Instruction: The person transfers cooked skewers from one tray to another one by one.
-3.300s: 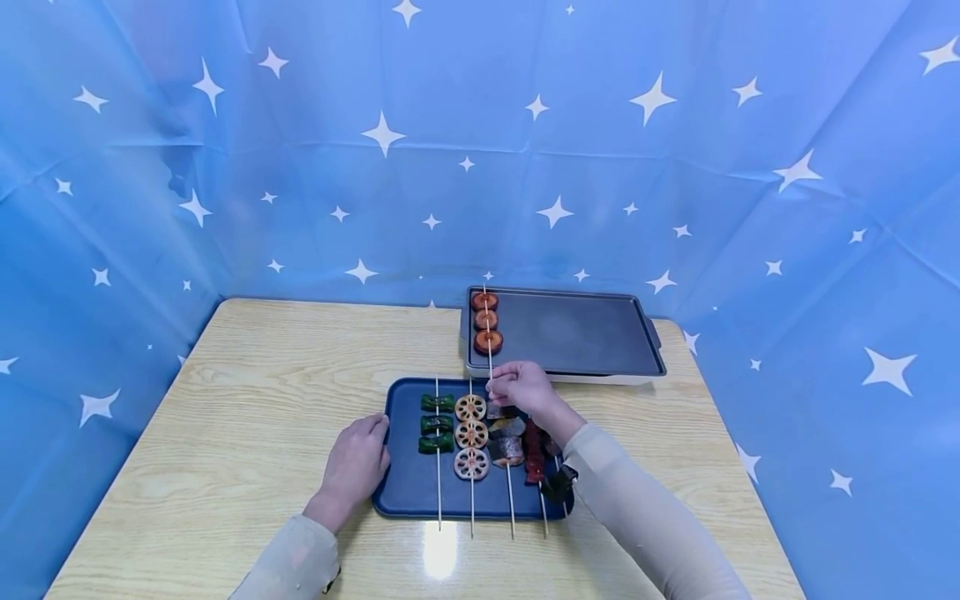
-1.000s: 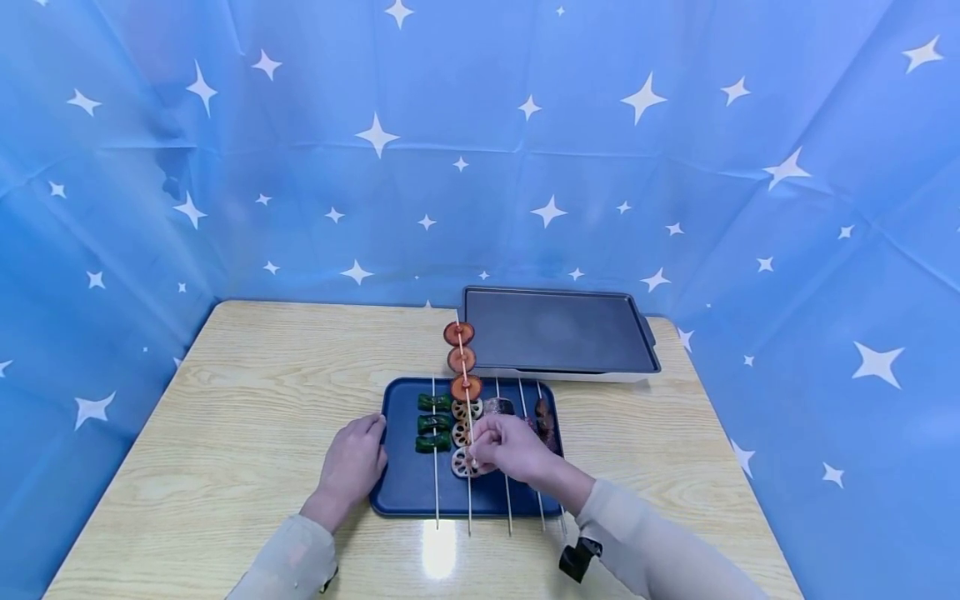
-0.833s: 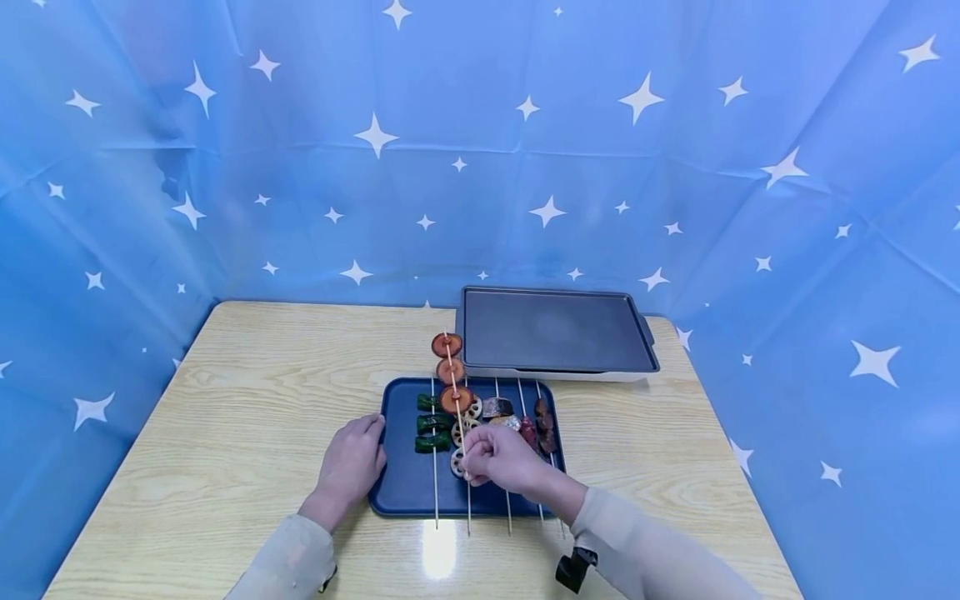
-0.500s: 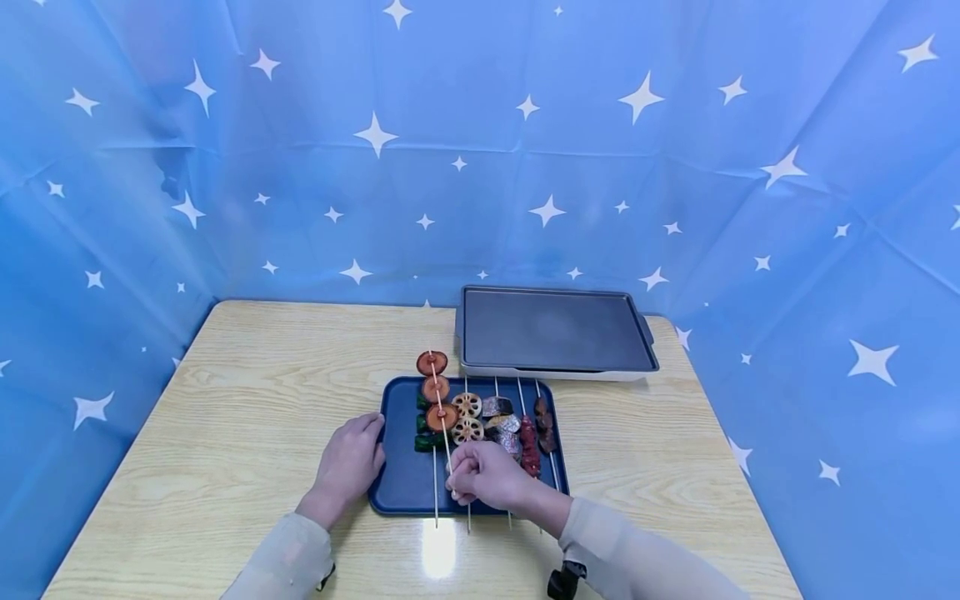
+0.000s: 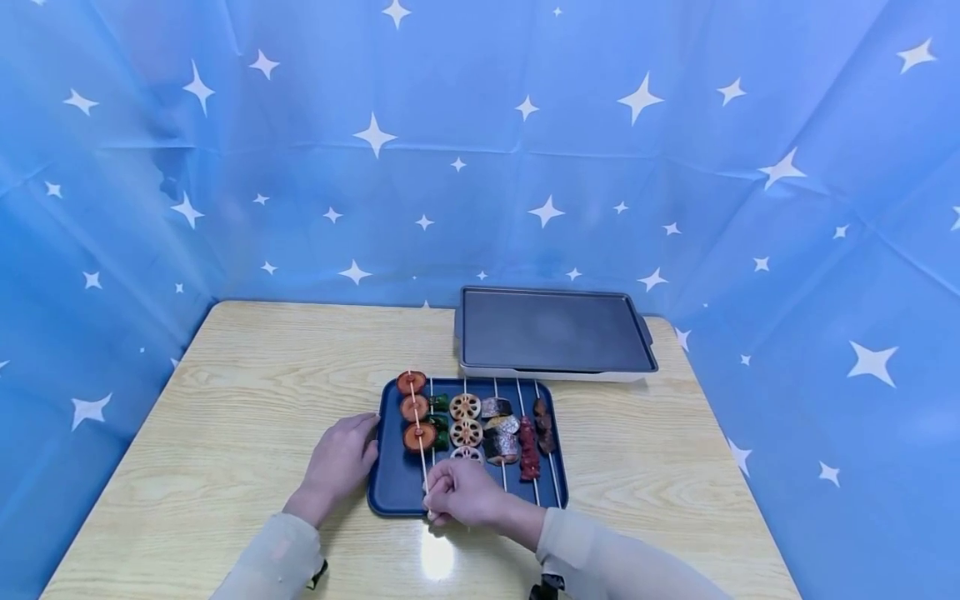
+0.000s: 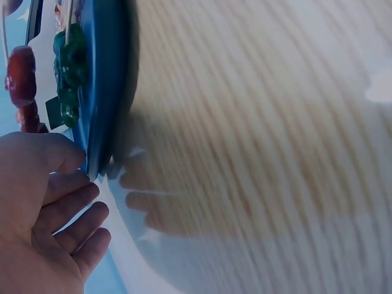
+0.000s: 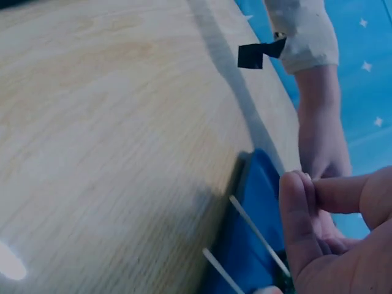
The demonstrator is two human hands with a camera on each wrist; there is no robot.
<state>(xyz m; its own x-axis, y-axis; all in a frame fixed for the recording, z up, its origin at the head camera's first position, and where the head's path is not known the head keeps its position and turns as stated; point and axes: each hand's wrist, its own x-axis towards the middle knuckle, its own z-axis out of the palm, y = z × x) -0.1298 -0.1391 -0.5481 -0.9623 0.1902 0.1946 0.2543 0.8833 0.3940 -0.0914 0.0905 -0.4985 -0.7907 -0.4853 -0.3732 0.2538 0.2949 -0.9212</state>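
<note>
In the head view my right hand [image 5: 463, 493] pinches the lower stick of a skewer of round reddish-orange slices [image 5: 414, 408] between thumb and fingertips. Those slices lie over the tray's left side, partly overlapping a skewer of green pepper pieces [image 5: 439, 422]. My left hand [image 5: 341, 458] holds the left rim of the dark blue tray [image 5: 386, 492]; in the left wrist view its thumb and forefinger meet at the rim [image 6: 101, 122], the other fingers curved below. Right of the pepper lie a lotus root skewer [image 5: 466, 407], a fish-like skewer with silvery skin [image 5: 501, 427] and two meat skewers [image 5: 528, 450].
A grey griddle pan [image 5: 555, 332] with a pale base stands behind the tray, towards the right, with nothing on its plate. The wooden table [image 5: 247, 392] runs out on both sides. A blue star-patterned curtain [image 5: 450, 108] hangs behind it.
My right hand has lifted the reddish-orange skewer off the griddle and carried it left and towards me, over the lotus root and pepper, to the tray's left side. My left hand stays at the rim.
</note>
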